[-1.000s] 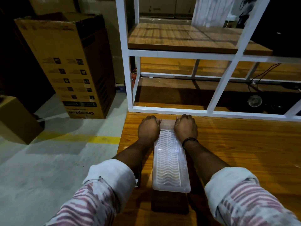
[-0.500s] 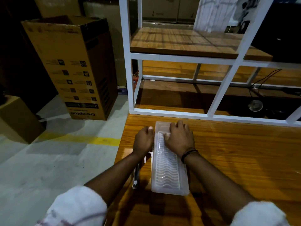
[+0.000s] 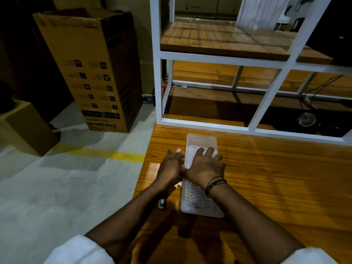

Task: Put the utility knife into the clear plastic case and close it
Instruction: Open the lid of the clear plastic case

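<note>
The clear plastic case (image 3: 198, 203), ribbed and long, lies closed on the wooden table (image 3: 276, 178). My right hand (image 3: 204, 167) presses flat on its lid with fingers spread and the thumb at the left edge. Beside it, my left hand (image 3: 170, 167) curls its fingertips against the case's left edge. Only a small end of the utility knife (image 3: 162, 203) shows on the table, under my left forearm and left of the case.
A white metal shelf frame (image 3: 207, 125) with wooden boards stands right behind the case. The table's left edge (image 3: 144, 168) drops to a concrete floor. A tall cardboard box (image 3: 95, 73) and a smaller one (image 3: 22, 128) stand on the floor at left.
Both hands slid from the case's far end back toward its middle. The right hand moved onto the lid, and the left went to the left edge. The knife end came into sight.
</note>
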Available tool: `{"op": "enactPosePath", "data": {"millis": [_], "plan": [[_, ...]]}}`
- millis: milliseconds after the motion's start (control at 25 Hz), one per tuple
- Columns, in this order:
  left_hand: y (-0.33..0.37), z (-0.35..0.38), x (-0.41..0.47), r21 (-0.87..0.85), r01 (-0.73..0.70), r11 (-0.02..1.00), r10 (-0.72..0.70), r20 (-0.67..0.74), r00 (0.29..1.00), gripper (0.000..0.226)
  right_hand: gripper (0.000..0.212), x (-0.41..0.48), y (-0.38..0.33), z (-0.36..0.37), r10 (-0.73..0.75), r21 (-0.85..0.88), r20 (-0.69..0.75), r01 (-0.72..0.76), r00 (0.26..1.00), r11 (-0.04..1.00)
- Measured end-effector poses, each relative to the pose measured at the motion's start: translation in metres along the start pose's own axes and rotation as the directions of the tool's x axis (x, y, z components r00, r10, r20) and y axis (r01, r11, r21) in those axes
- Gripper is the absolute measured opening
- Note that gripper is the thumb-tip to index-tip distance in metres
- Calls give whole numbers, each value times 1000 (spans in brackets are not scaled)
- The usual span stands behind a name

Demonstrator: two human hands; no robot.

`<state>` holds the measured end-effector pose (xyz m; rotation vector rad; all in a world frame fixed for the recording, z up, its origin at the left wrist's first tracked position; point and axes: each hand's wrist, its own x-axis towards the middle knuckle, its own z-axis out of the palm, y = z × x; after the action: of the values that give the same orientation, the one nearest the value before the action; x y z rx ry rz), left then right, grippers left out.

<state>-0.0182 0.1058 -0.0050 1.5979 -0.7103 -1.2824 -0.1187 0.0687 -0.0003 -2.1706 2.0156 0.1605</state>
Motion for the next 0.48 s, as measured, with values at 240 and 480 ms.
{"op": "enactPosePath", "data": {"millis": [240,480], "plan": [[1,2,-2,-54,20,998,-17,56,998,41,105,1,6,-8,-2,136,25,-1,1000,991],[8,-5,-4,-27,85,996,-81,115,990,43,116,-9,31,-16,-141,288,129,99,982,952]]}}
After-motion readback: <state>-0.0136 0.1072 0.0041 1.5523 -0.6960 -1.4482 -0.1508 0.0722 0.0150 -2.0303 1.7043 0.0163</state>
